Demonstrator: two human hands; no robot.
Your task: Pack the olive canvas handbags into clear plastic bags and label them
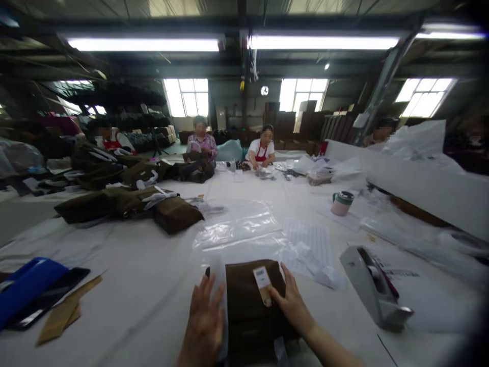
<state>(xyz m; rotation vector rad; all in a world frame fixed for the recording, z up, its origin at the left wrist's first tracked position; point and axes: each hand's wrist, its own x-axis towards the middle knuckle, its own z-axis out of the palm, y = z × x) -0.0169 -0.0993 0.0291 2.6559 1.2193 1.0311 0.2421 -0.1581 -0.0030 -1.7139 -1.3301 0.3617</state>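
A dark olive-brown fabric bag (244, 311) lies on the white table just in front of me. On its upper part is a paper tag (262, 285) with a printed white label. My right hand (293, 306) rests at the bag's right edge with thumb and fingers apart, the thumb touching the tag. Along the bag's left side stands a strip of whitish translucent sheet (219, 270). My left hand (204, 318) lies against that strip, fingers extended and slightly blurred. Beyond the bag lies a clear plastic sleeve (240, 224).
Brown bags (178, 214) are piled at the left. A blue item (38, 280) and brown card pieces (63, 316) lie at the near left. On the right are a tape dispenser (374, 288), a mug (342, 204) and printed sheets (309, 244). Several people sit beyond.
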